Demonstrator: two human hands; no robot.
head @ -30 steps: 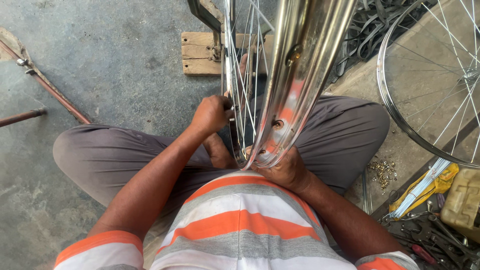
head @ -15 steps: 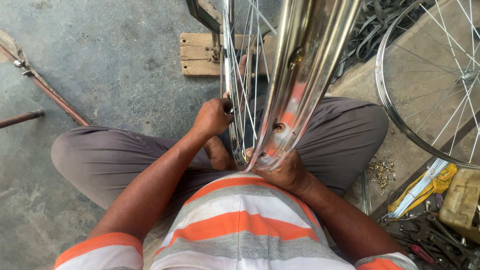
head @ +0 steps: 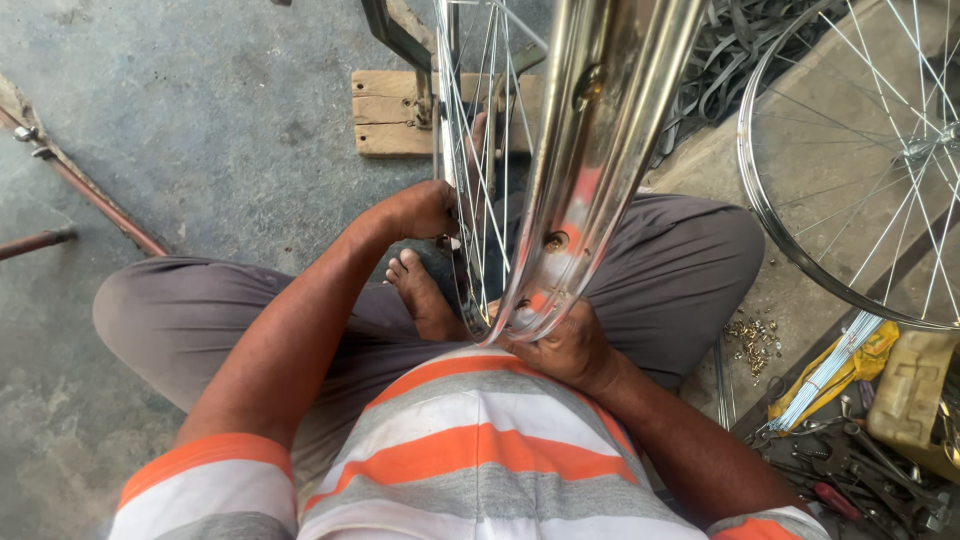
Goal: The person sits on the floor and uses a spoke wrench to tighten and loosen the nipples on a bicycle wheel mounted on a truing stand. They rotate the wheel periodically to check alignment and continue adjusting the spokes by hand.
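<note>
Soft even daylight, sharp focus, glare on chrome rim (head: 600,150).

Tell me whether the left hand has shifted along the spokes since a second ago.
No. The left hand sits at the same spot on the spokes, just below the wooden block, as before.

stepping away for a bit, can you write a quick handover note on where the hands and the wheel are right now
Left hand: at the spokes on the left side of the wheel, fingers hidden behind them.
Right hand: gripping the bottom of the shiny rim, just above the lap.
The wheel stands upright between the crossed legs; brass nipples show in the rim's inner channel.
Nearby: a second spoked wheel to the right, loose nipples, a bundle of spokes and tools on the floor.
How many spokes are done or left cannot be told.
</note>
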